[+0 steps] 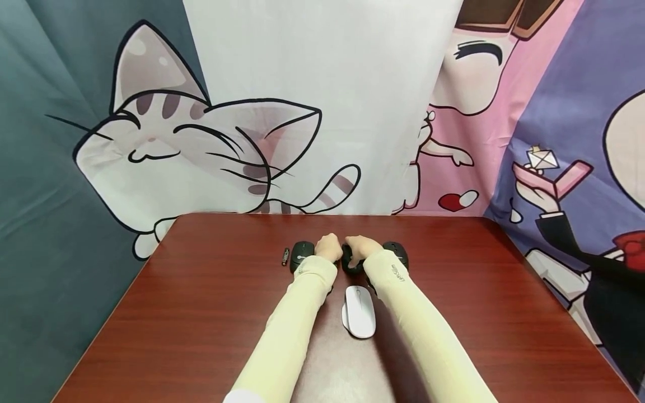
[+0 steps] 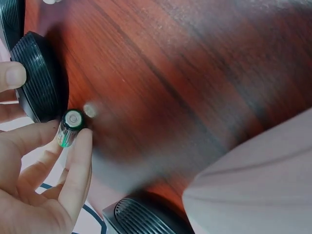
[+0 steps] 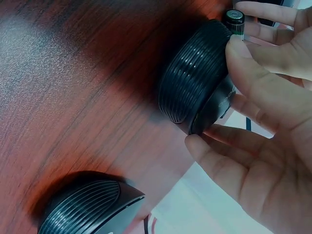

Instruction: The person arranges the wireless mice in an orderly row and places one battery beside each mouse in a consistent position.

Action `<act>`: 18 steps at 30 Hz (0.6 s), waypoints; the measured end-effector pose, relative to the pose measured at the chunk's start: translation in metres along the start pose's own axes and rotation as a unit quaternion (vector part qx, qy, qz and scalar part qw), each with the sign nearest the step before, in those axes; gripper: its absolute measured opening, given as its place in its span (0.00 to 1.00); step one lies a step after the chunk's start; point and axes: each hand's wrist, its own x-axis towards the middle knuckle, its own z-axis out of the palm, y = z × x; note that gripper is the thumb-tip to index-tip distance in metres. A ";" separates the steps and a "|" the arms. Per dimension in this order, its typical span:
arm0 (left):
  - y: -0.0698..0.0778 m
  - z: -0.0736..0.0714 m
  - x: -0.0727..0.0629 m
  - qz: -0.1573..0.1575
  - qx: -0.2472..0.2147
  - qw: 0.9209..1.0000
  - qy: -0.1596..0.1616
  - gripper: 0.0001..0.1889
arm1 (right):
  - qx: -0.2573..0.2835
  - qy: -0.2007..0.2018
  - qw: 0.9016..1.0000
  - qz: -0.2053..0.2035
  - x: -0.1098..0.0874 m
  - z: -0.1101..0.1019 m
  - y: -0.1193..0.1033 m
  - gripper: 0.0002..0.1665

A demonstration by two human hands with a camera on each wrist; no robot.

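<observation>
My left hand (image 1: 328,248) pinches a small cylindrical battery (image 2: 72,124) between thumb and fingers, one end facing the left wrist camera. My right hand (image 1: 361,247) grips a black computer mouse (image 3: 197,73) with ridged sides, thumb on one side and fingers along the other. The mouse is tipped up, its underside turned toward the palm and mostly hidden. In the right wrist view the battery (image 3: 235,19) stands close beside the mouse's end. Both hands are close together near the far edge of the table.
Another black mouse (image 1: 302,253) lies left of the hands, with a battery (image 1: 285,257) beside it. A further black mouse (image 1: 397,252) lies by the right wrist. Between the forearms sits a white mouse (image 1: 360,312) on the brown table (image 1: 211,313). Printed cloth (image 1: 322,56) hangs behind.
</observation>
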 end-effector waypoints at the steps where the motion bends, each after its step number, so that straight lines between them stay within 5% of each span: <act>1: 0.000 0.000 0.000 0.002 0.001 1.000 0.004 0.10 | 0.001 0.000 1.000 0.002 -0.001 0.000 0.000 0.43; 8: -0.001 -0.002 0.001 0.018 -0.007 1.000 0.020 0.07 | -0.002 -0.001 1.000 0.008 0.003 0.000 0.003 0.46; 15: -0.005 -0.011 -0.002 0.031 -0.007 0.999 0.037 0.05 | 0.005 0.005 1.000 -0.023 0.062 0.033 0.040 0.46; 18: -0.007 -0.015 -0.004 0.051 -0.014 0.997 0.054 0.03 | 0.062 -0.007 0.998 -0.021 0.055 0.032 0.044 0.49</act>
